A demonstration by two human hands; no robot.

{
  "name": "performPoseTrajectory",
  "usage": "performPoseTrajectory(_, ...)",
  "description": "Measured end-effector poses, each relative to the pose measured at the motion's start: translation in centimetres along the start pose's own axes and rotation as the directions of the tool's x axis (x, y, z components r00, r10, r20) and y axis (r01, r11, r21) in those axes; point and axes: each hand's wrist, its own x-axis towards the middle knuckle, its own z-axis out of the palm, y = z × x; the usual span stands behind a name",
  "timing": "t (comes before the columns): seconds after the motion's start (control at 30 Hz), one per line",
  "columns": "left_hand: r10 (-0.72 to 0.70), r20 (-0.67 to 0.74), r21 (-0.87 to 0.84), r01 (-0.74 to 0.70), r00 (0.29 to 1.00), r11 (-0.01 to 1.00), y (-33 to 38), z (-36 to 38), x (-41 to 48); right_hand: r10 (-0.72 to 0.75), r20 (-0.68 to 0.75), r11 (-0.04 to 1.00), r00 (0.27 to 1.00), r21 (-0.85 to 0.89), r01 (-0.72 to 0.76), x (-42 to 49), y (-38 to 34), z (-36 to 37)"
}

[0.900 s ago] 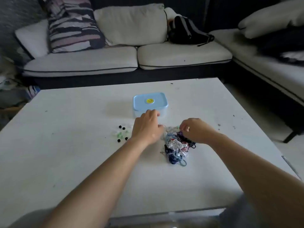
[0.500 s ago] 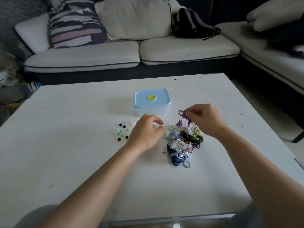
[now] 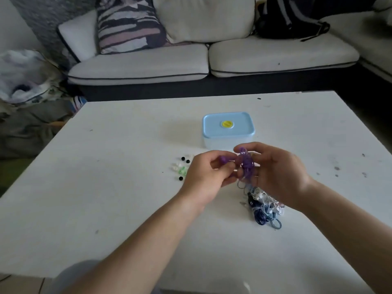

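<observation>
Both hands are raised above the white table [image 3: 106,209], holding a tangled purple cord [image 3: 246,164] between them. My right hand [image 3: 277,177] grips the bunched purple loops with curled fingers. My left hand [image 3: 205,177] pinches a small purple piece [image 3: 223,159] at the cord's left end. Under my right hand lies a heap of tangled cords [image 3: 263,206] in white, blue and dark colours, partly hidden by the wrist.
A light blue lidded box [image 3: 228,128] with a yellow dot stands just beyond the hands. Several small black, white and green beads [image 3: 181,167] lie left of my left hand. A white sofa [image 3: 191,60] with cushions and a black bag [image 3: 286,20] runs behind the table.
My right hand lifted the purple cord out of the heap and up off the table. My left hand left the table and came in to pinch the cord's end.
</observation>
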Motion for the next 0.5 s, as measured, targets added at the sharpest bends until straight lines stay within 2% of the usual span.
performPoseTrajectory(0.07,-0.004,-0.013,0.032,0.004,1.0,0.999,-0.4,-0.4,0.3,0.063,-0.014,0.998,0.998,0.003,-0.063,0.3,0.2,0.0)
performPoseTrajectory(0.13,-0.007,-0.013,0.073,0.008,1.0,0.997,-0.5,-0.7,0.6,0.092,-0.05,0.993,0.995,-0.071,-0.095,0.5,0.6,0.0)
performPoseTrajectory(0.23,0.01,0.02,0.141,-0.012,1.0,0.99,-0.4,-1.2,0.8,-0.002,-0.05,0.931,0.999,-0.364,-0.017,0.4,1.2,-0.2)
performPoseTrajectory(0.33,0.045,0.037,0.216,-0.052,0.998,0.975,-0.3,-1.2,0.6,-0.112,-0.037,0.875,0.993,-0.477,0.081,0.3,1.7,-0.1)
performPoseTrajectory(0.5,-0.039,-0.024,0.048,0.04,0.999,0.998,0.0,-1.1,0.3,-0.178,0.057,0.841,0.982,-0.51,0.182,0.3,1.7,-0.3)
